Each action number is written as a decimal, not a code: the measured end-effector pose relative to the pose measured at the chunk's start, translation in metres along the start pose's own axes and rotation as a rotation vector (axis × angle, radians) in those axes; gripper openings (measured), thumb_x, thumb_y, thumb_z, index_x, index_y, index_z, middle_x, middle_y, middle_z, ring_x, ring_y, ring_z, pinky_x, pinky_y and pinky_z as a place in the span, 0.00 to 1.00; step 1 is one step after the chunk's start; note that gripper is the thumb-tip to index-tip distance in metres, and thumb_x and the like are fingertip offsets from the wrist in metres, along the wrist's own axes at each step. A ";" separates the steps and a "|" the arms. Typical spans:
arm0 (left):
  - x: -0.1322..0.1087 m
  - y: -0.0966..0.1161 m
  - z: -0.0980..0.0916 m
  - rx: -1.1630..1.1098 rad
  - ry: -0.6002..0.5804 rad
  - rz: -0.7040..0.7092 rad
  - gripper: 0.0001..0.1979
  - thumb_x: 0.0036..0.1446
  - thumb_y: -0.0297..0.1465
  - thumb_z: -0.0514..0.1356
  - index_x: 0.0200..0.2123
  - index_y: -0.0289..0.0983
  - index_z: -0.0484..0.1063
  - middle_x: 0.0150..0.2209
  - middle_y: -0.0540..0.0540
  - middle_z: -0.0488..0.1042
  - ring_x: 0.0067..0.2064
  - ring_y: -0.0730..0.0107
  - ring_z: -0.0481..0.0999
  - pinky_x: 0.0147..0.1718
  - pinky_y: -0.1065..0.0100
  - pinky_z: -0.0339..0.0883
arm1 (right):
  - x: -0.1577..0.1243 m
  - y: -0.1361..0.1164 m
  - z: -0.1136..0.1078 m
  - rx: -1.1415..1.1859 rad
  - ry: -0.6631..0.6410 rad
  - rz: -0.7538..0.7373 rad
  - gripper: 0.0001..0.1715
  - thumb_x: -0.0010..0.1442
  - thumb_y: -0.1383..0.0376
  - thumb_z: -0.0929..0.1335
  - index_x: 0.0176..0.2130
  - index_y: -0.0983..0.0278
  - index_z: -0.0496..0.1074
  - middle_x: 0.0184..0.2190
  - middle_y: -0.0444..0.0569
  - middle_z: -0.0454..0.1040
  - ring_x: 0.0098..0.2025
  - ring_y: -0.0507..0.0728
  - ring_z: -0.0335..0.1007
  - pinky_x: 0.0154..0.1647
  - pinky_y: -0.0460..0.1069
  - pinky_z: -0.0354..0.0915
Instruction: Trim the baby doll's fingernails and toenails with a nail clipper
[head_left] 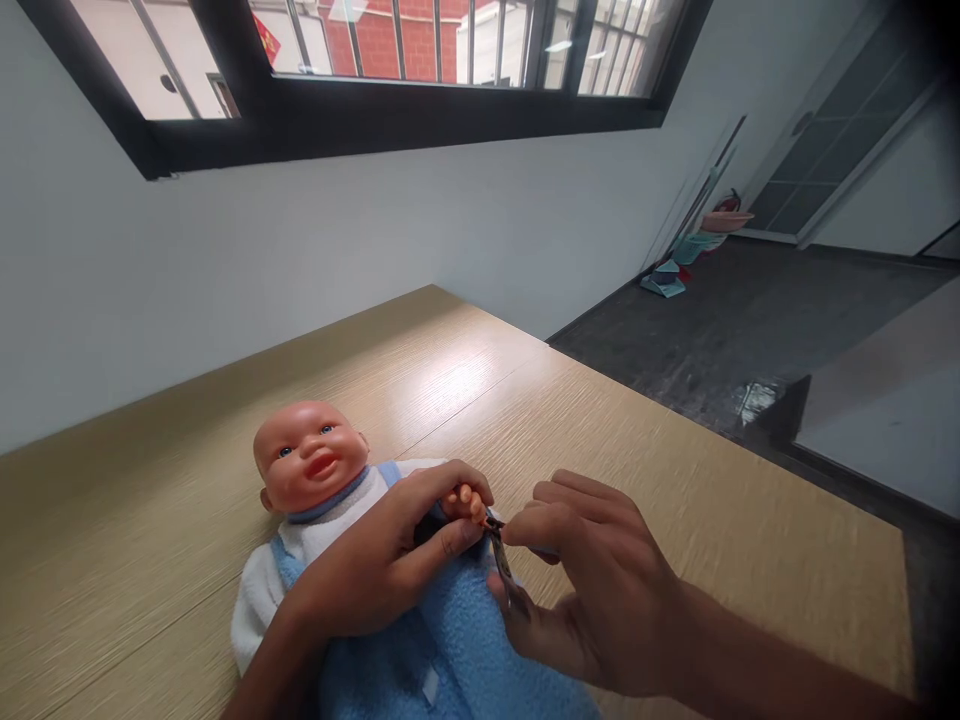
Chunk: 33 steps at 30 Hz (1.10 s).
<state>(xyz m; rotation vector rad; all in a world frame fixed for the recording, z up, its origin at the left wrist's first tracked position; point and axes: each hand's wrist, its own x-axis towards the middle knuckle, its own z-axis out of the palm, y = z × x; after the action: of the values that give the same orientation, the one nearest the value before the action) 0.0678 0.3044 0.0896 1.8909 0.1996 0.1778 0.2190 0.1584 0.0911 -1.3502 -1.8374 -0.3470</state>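
A baby doll (313,458) with a plastic head and a blue and white fleecy outfit lies face up on the wooden table (480,350). My left hand (382,560) reaches across its body and is closed around the doll's small hand (466,502), whose fingers stick out between my thumb and fingers. In my right hand (600,580) is a nail clipper (507,575), pinched between thumb and index finger. The clipper's head touches, or nearly touches, the doll's fingertips. My left forearm covers part of the doll's body.
Behind the table rises a white wall (337,250) with a dark-framed barred window (420,110). The table's right edge drops to a dark floor (675,360). A dustpan (664,280) and a pink basin (726,221) stand by the far wall.
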 end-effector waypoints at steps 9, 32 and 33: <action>-0.001 -0.003 -0.003 -0.028 -0.015 0.020 0.08 0.71 0.31 0.55 0.50 0.41 0.71 0.44 0.48 0.74 0.46 0.67 0.73 0.48 0.66 0.65 | -0.003 -0.005 0.017 -0.078 0.122 -0.085 0.08 0.69 0.68 0.67 0.36 0.62 0.63 0.22 0.37 0.62 0.23 0.50 0.51 0.24 0.49 0.49; 0.002 0.000 -0.003 -0.040 -0.018 0.074 0.11 0.67 0.30 0.55 0.49 0.38 0.72 0.42 0.46 0.76 0.42 0.65 0.72 0.43 0.65 0.67 | 0.010 -0.012 0.021 -0.185 -0.053 -0.142 0.11 0.64 0.74 0.64 0.32 0.61 0.63 0.22 0.39 0.65 0.23 0.51 0.56 0.25 0.50 0.54; 0.002 0.000 -0.003 -0.041 -0.014 0.079 0.11 0.66 0.30 0.55 0.49 0.38 0.73 0.42 0.46 0.76 0.42 0.66 0.72 0.43 0.65 0.67 | 0.010 -0.011 0.021 -0.184 -0.046 -0.136 0.10 0.63 0.74 0.64 0.32 0.61 0.63 0.22 0.39 0.66 0.23 0.51 0.57 0.25 0.49 0.55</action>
<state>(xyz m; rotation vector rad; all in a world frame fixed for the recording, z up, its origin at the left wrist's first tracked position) 0.0686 0.3077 0.0903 1.8600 0.1111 0.2198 0.1984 0.1741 0.0877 -1.3686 -1.9798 -0.5729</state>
